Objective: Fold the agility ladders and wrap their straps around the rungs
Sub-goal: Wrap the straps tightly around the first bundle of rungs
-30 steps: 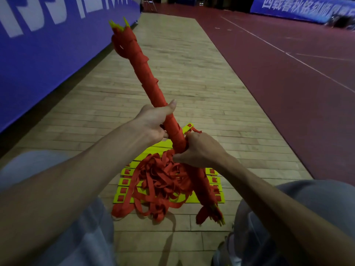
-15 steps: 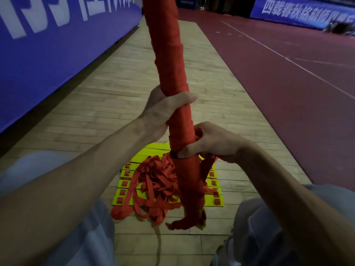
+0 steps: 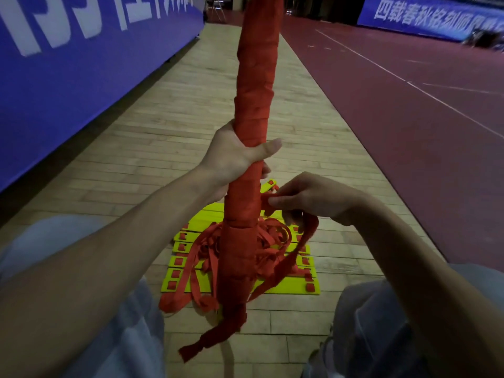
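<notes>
Red webbing from top to bottom here: the wrapped ladder bundle [image 3: 253, 85] stands close to upright and runs out of the top of the view. The left grip [image 3: 234, 156] is clenched round its shaft with the thumb laid across the front. Just below and to the right of that hold, the right grip [image 3: 308, 197] pinches a short strap end [image 3: 268, 199] between thumb and fingertips, right beside the bundle. From under that pinch a loose strap [image 3: 297, 255] drops away and curves back toward the bundle's lower part. Below both grips the bundle's tail [image 3: 207, 342] dangles over the wooden floor [image 3: 191, 105]; whether it touches, I can't tell. Beneath the right grip a second ladder [image 3: 286, 287] lies flat on the floor, yellow rungs side by side, a tangled strap heap [image 3: 207, 255] on top. A blue banner [image 3: 68, 64] runs left of the left grip and a dark red court [image 3: 409, 132] lies right of the right one.
</notes>
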The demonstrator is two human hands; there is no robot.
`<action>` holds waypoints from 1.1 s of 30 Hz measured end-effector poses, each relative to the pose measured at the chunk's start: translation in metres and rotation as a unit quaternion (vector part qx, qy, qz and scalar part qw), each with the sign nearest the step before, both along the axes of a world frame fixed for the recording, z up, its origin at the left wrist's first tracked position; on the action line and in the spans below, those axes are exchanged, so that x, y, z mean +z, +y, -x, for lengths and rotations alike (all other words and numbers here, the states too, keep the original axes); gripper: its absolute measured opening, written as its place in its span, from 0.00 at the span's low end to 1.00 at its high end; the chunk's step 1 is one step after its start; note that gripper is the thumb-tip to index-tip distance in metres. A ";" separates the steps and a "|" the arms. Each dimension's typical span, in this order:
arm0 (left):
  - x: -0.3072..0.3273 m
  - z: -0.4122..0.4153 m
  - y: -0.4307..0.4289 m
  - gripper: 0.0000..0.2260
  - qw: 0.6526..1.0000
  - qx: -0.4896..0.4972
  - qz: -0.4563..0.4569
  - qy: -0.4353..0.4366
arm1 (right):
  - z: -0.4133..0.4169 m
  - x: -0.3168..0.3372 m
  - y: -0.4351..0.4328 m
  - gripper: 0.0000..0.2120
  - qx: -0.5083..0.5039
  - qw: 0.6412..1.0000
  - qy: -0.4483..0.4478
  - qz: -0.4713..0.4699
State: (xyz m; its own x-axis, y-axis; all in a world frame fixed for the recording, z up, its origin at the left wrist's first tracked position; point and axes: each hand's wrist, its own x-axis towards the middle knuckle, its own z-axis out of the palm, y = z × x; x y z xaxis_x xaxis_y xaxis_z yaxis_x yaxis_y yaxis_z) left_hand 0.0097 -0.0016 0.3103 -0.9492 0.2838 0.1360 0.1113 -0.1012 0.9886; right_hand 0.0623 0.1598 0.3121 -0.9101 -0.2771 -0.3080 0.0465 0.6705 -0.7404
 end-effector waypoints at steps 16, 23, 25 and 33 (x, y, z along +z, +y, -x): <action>-0.005 0.000 -0.003 0.05 0.929 -0.127 -0.236 -0.255 | -0.002 -0.032 -0.031 0.36 -0.141 0.952 0.177 -0.208; 0.005 -0.001 -0.006 0.10 0.994 -0.102 -0.043 -0.014 | -0.002 -0.029 -0.028 0.12 -0.099 0.966 0.194 -0.141; 0.009 0.000 -0.011 0.12 0.991 -0.122 -0.056 0.016 | -0.002 -0.024 -0.028 0.12 -0.079 0.974 0.188 -0.098; 0.013 -0.005 -0.015 0.12 0.949 -0.256 -0.181 -0.032 | -0.010 -0.012 -0.033 0.16 0.013 0.994 0.098 -0.038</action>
